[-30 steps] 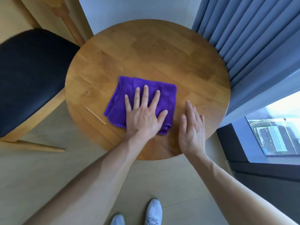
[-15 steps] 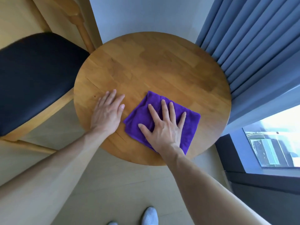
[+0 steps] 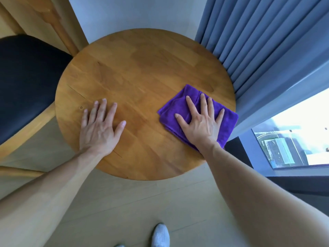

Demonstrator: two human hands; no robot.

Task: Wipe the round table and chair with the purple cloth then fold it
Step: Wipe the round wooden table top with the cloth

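Beside curtain (image 3: pixel 258 41) and chair (image 3: pixel 26 82) — right hand (image 3: pixel 201 125) flat on purple cloth (image 3: pixel 226 122), left hand (image 3: pixel 99 129) flat on round table (image 3: pixel 142 68).

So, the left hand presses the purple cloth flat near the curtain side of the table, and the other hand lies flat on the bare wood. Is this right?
Not quite: the hands are swapped. In the head view the right hand presses the purple cloth flat near the curtain side of the table, and the left hand lies flat on the bare wood.
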